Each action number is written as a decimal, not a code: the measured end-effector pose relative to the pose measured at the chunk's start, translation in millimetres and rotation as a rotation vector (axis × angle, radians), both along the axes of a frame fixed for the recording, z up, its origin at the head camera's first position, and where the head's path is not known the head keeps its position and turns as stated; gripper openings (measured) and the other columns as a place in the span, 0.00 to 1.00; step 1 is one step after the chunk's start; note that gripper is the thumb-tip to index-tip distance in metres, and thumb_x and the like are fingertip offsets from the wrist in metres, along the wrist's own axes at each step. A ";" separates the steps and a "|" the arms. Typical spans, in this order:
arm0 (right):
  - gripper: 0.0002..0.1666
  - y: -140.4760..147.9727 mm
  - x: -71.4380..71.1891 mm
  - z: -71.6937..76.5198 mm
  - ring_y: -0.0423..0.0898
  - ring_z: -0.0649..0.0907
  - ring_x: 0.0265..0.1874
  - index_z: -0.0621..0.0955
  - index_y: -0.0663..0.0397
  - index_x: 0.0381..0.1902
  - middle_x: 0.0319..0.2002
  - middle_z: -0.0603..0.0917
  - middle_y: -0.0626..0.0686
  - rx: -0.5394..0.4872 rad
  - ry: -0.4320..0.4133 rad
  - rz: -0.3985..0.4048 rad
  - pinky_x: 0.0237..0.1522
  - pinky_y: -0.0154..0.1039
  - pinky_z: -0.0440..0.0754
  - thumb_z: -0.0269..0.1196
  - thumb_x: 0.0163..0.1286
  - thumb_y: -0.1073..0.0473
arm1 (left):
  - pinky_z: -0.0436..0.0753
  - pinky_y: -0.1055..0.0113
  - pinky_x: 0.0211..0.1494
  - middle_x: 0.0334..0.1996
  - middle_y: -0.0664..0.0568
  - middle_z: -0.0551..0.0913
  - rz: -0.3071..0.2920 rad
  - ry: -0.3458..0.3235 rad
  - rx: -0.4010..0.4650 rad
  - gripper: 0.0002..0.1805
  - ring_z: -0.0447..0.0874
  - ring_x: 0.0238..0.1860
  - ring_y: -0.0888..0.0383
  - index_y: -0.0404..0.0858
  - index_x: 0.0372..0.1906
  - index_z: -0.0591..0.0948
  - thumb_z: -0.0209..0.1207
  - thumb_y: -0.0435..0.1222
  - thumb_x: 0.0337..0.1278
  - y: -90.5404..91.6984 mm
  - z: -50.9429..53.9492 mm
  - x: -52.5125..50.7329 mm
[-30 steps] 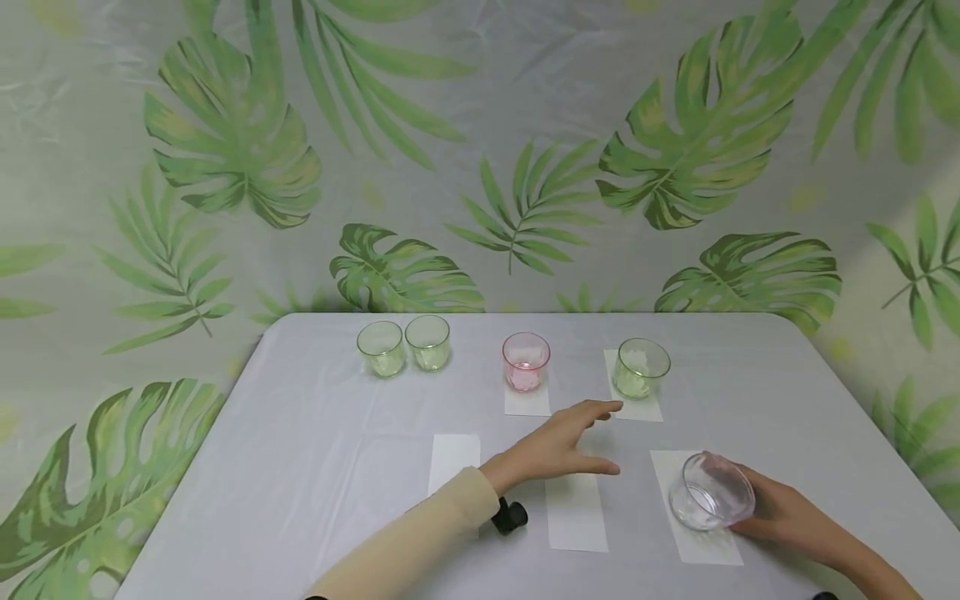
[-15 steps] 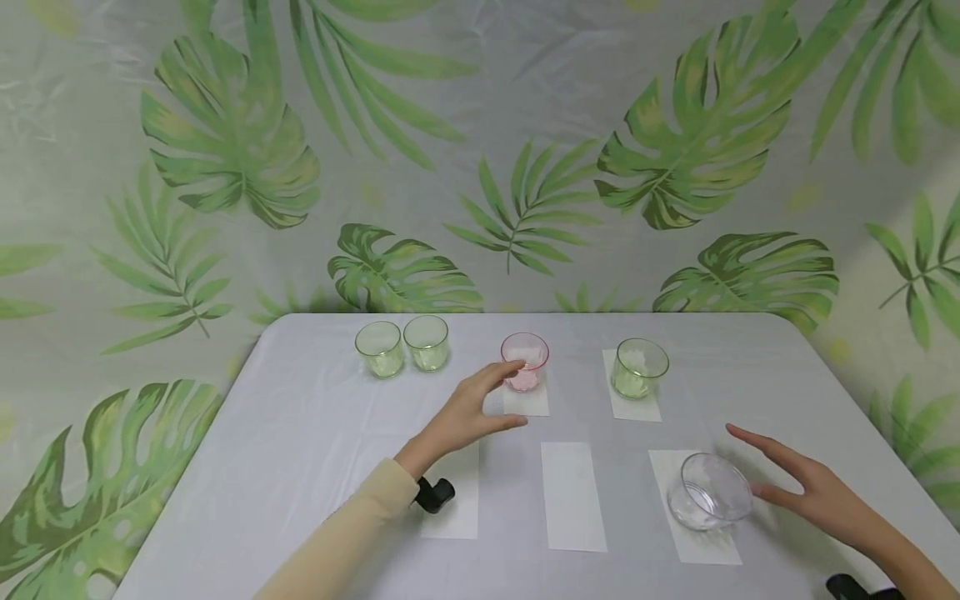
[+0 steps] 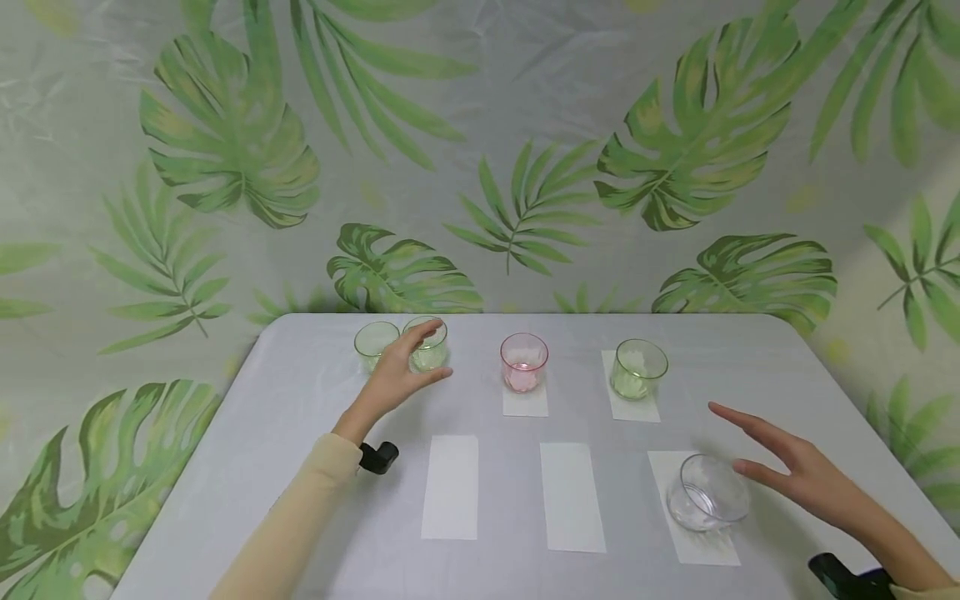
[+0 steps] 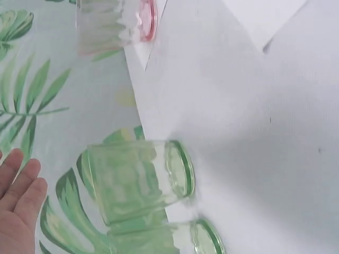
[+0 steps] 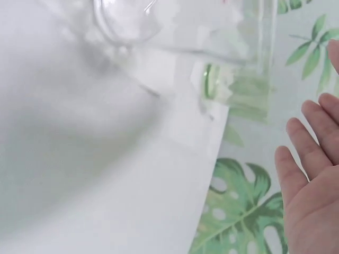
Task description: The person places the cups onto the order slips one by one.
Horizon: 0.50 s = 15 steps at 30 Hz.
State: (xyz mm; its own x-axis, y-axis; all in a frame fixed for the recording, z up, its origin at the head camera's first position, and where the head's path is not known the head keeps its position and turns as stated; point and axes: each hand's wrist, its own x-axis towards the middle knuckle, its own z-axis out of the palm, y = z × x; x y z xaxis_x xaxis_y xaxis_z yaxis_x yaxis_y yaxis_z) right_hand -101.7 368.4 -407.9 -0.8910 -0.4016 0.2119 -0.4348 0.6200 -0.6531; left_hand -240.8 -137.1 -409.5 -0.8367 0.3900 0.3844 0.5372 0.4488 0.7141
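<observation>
Green leaf-printed fabric [image 3: 517, 108] is hung behind a white-covered table [image 3: 292, 433]. Right hand [image 3: 795, 467]: fingers held out loosely beside the clear glass [image 3: 705, 504], nothing gripped. Left hand [image 3: 386, 383]: thumb parted from fingers, held before the inner green glass [image 3: 431, 358] at back left, nothing gripped. White slips [image 3: 450, 492] are laid in two rows, three of them topped by glasses: clear, pink [image 3: 523, 377], far-right green [image 3: 637, 371]. Step in hand is judged to be the reach for the inner green glass; next, its wall would need to be enclosed by fingers and thumb, its neighbour left unknocked. That neighbour, the outer green glass [image 3: 373, 340], is partly covered by the left hand and is cut off in the left wrist view. Right wrist view blurred; contact between right thumb and clear rim cannot be told
</observation>
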 end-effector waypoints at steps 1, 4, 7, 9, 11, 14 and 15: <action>0.39 -3.2 -0.2 1.2 0.24 0.58 0.65 0.63 0.53 0.72 0.69 0.65 0.41 -0.002 -0.008 0.003 0.54 0.15 0.58 0.61 0.64 0.71 | 0.66 0.56 0.67 0.66 0.44 0.68 0.019 -0.004 -0.004 0.41 0.65 0.66 0.48 0.34 0.69 0.65 0.70 0.37 0.50 -3.8 0.6 -2.4; 0.39 -12.4 -0.3 5.3 0.24 0.58 0.65 0.63 0.50 0.72 0.70 0.64 0.43 -0.007 -0.030 0.010 0.53 0.15 0.58 0.61 0.65 0.70 | 0.65 0.55 0.68 0.66 0.43 0.68 0.063 -0.018 -0.019 0.41 0.65 0.66 0.47 0.33 0.69 0.65 0.71 0.37 0.50 -13.9 2.3 -9.0; 0.39 -22.4 -0.4 9.5 0.24 0.58 0.65 0.62 0.47 0.73 0.70 0.65 0.45 -0.002 -0.041 0.010 0.53 0.14 0.58 0.61 0.66 0.69 | 0.65 0.53 0.68 0.67 0.42 0.66 0.090 -0.041 -0.045 0.42 0.64 0.66 0.45 0.34 0.69 0.64 0.71 0.37 0.49 -21.2 3.1 -15.4; 0.39 -29.1 -0.7 11.6 0.24 0.58 0.65 0.62 0.46 0.73 0.70 0.65 0.45 0.008 -0.048 0.011 0.52 0.14 0.57 0.61 0.67 0.67 | 0.64 0.52 0.68 0.67 0.40 0.66 0.101 -0.057 -0.064 0.43 0.63 0.66 0.44 0.34 0.70 0.63 0.71 0.37 0.49 -24.7 2.6 -20.4; 0.39 -36.0 -1.1 13.3 0.23 0.58 0.64 0.62 0.44 0.73 0.70 0.65 0.45 0.025 -0.051 0.016 0.52 0.14 0.57 0.61 0.67 0.66 | 0.65 0.50 0.67 0.67 0.40 0.65 0.113 -0.077 -0.087 0.43 0.63 0.66 0.43 0.34 0.70 0.63 0.71 0.38 0.50 -27.6 1.1 -25.6; 0.39 -46.1 -2.0 14.9 0.24 0.59 0.64 0.62 0.44 0.73 0.69 0.65 0.44 0.047 -0.045 0.037 0.53 0.17 0.59 0.62 0.67 0.64 | 0.64 0.47 0.67 0.68 0.39 0.64 0.122 -0.109 -0.116 0.44 0.61 0.67 0.42 0.35 0.71 0.62 0.70 0.39 0.50 -30.3 -0.4 -33.5; 0.39 -49.5 -2.4 14.9 0.24 0.59 0.64 0.62 0.43 0.73 0.69 0.65 0.43 0.051 -0.041 0.044 0.54 0.18 0.60 0.62 0.67 0.64 | 0.63 0.45 0.67 0.68 0.39 0.63 0.124 -0.120 -0.127 0.44 0.60 0.67 0.41 0.35 0.71 0.61 0.70 0.39 0.50 -30.8 -0.7 -36.0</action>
State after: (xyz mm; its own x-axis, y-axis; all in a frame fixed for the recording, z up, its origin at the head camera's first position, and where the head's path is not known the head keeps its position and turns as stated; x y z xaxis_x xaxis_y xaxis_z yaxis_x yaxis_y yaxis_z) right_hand -104.0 318.9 -393.1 -0.8800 -0.4496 0.1535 -0.4354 0.6339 -0.6392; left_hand -276.7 -167.9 -410.1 -0.9183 0.3199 0.2333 0.3865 0.5968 0.7032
